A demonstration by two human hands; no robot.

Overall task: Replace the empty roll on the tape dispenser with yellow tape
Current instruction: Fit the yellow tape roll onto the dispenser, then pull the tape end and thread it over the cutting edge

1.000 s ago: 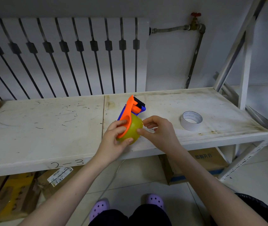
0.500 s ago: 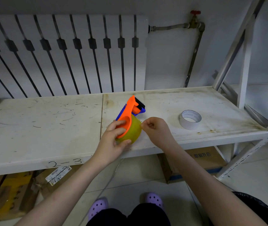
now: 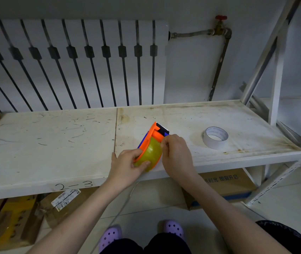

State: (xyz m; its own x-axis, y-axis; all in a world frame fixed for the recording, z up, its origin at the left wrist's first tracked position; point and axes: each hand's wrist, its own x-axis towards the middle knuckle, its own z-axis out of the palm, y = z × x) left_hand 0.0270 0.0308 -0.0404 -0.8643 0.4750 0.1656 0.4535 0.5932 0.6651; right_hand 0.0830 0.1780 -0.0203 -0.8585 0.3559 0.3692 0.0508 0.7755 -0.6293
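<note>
An orange and blue tape dispenser (image 3: 155,132) holds a roll of yellow tape (image 3: 150,154) over the front of the white shelf (image 3: 54,147). My left hand (image 3: 127,165) grips the dispenser and the roll from the left, thumb on the roll's lower face. My right hand (image 3: 176,154) is at the roll's right side, fingertips pinched against the tape just below the dispenser's black cutter head. The empty white roll (image 3: 215,137) lies flat on the shelf to the right, apart from both hands.
A white radiator (image 3: 72,61) and a pipe with a red valve (image 3: 221,17) stand behind the shelf. White shelf uprights (image 3: 276,70) rise at the right. Cardboard boxes (image 3: 226,182) sit on the floor under the shelf; a black bag (image 3: 289,235) lies at the bottom right.
My right hand's fingers have closed into a pinch and moved up along the roll's right side toward the cutter head. My left hand keeps the same hold on the dispenser.
</note>
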